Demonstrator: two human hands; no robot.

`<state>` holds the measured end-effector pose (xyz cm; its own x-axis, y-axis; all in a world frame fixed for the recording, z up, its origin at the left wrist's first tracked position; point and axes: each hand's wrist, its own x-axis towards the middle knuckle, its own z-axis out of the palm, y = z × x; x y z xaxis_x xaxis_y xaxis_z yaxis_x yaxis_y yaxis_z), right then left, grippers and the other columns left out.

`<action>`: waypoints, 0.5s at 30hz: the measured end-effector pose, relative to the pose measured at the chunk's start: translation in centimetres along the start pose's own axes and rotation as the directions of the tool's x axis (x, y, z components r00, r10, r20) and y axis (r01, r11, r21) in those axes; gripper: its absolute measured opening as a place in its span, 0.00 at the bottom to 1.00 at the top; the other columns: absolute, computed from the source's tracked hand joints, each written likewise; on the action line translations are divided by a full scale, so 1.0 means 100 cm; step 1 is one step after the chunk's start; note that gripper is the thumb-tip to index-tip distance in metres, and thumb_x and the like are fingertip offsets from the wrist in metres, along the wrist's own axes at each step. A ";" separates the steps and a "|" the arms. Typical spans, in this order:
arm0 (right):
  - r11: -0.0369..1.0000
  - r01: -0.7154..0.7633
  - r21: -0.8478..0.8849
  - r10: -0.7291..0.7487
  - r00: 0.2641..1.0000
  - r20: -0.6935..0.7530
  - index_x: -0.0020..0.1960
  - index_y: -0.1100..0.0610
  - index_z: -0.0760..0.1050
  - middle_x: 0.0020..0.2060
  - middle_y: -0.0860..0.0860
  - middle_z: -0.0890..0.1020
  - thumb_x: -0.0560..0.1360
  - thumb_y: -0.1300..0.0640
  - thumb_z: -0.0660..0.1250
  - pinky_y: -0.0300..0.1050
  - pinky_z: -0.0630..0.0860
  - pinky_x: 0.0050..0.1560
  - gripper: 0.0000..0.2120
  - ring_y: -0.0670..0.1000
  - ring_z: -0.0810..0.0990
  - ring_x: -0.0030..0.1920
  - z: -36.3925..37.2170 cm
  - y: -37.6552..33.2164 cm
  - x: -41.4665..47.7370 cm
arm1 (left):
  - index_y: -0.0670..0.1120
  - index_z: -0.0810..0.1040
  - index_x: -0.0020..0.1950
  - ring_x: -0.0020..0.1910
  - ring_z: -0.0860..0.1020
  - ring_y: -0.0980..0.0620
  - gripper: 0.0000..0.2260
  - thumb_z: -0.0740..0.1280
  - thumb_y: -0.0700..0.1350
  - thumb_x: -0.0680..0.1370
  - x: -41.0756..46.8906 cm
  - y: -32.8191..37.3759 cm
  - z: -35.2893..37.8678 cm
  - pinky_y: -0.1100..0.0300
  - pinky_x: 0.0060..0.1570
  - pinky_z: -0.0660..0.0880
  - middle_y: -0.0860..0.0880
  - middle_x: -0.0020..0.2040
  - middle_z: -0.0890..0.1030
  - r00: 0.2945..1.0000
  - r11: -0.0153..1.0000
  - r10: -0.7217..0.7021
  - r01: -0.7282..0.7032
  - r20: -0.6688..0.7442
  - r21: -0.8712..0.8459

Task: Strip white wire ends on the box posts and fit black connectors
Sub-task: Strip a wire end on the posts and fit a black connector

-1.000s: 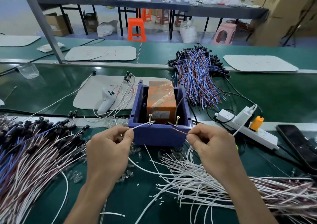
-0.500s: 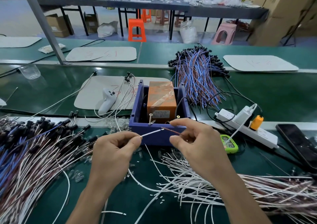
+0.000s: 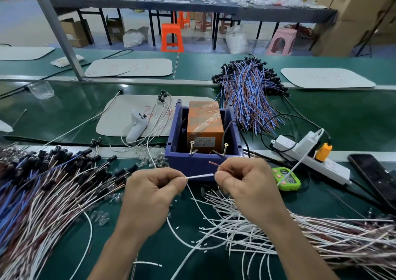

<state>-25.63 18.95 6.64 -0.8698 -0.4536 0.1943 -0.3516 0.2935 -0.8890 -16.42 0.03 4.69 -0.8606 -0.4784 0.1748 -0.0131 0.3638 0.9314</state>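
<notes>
A purple box [image 3: 184, 164] with an orange block inside stands ahead of me, with two brass screw posts [image 3: 192, 147] on its near wall. My left hand [image 3: 153, 190] pinches a white wire [image 3: 200, 176] that spans across to my right hand [image 3: 246, 181]. My right hand also pinches a thin reddish-brown wire end [image 3: 214, 164] that sticks up to the left of its fingers. Both hands hover just in front of the box, below the posts. Wires with black connectors [image 3: 53, 183] lie piled at the left.
Loose white wires [image 3: 257, 232] are heaped at the right front. A bundle of blue and brown wires [image 3: 248, 95] lies behind the box. A white power strip [image 3: 310, 157], a green timer [image 3: 287, 178], a black phone [image 3: 372, 177] and a white controller [image 3: 136, 125] sit nearby.
Both hands have drawn the wire ends back from the posts toward me and moved closer together. The white wire now stretches between the two hands in front of the box.
</notes>
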 end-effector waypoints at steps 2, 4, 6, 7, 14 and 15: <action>0.998 -0.053 0.027 0.056 0.994 -0.092 0.34 0.54 0.81 0.23 0.50 0.75 0.73 0.64 0.73 0.40 0.65 0.26 0.10 0.44 0.68 0.25 -0.009 0.005 -0.001 | 0.61 0.86 0.39 0.25 0.76 0.58 0.14 0.78 0.40 0.73 0.003 0.000 -0.005 0.64 0.25 0.72 0.55 0.28 0.82 0.996 0.996 -0.008 0.016 -0.088 0.093; 0.995 -0.082 -0.058 0.077 0.993 -0.093 0.34 0.54 0.81 0.23 0.51 0.76 0.72 0.63 0.73 0.37 0.66 0.27 0.10 0.43 0.68 0.24 -0.020 0.009 0.000 | 0.65 0.85 0.41 0.27 0.79 0.53 0.15 0.78 0.42 0.74 0.006 0.000 -0.011 0.59 0.30 0.78 0.54 0.29 0.83 0.992 0.988 -0.009 0.028 -0.123 0.149; 0.960 -0.067 -0.273 0.078 0.996 0.032 0.36 0.50 0.82 0.26 0.46 0.79 0.73 0.59 0.74 0.32 0.66 0.29 0.09 0.42 0.71 0.25 -0.025 0.010 -0.001 | 0.66 0.84 0.42 0.26 0.77 0.53 0.13 0.78 0.45 0.74 0.008 0.001 -0.011 0.58 0.29 0.77 0.53 0.28 0.81 0.990 0.981 0.004 0.023 -0.139 0.191; 0.937 -0.050 -0.346 0.089 0.991 0.099 0.38 0.48 0.83 0.27 0.43 0.80 0.73 0.57 0.75 0.32 0.68 0.30 0.07 0.42 0.73 0.27 -0.024 0.011 -0.001 | 0.66 0.84 0.43 0.24 0.74 0.56 0.13 0.78 0.45 0.74 0.009 0.002 -0.009 0.63 0.27 0.74 0.54 0.27 0.80 0.988 0.981 0.012 0.018 -0.155 0.193; 0.928 -0.017 -0.372 0.119 0.960 0.254 0.43 0.47 0.78 0.33 0.47 0.80 0.72 0.32 0.65 0.40 0.71 0.34 0.18 0.44 0.74 0.31 -0.013 0.007 -0.009 | 0.72 0.80 0.41 0.24 0.73 0.59 0.18 0.77 0.46 0.75 0.014 0.009 0.004 0.72 0.28 0.68 0.58 0.26 0.78 0.963 0.980 0.020 0.035 -0.270 0.197; 0.942 0.005 -0.336 0.091 0.959 0.270 0.43 0.49 0.76 0.33 0.49 0.79 0.75 0.30 0.59 0.43 0.72 0.36 0.23 0.46 0.74 0.32 -0.013 0.006 -0.010 | 0.72 0.80 0.40 0.24 0.73 0.59 0.19 0.77 0.45 0.75 0.015 0.009 0.003 0.72 0.28 0.68 0.58 0.26 0.78 0.959 0.979 0.018 0.041 -0.283 0.202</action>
<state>-25.40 20.68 6.44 -0.7723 -0.6352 -0.0069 -0.4517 0.5568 -0.6971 -17.86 -0.07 5.65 -0.6813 -0.6785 0.2749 -0.1511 0.4978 0.8540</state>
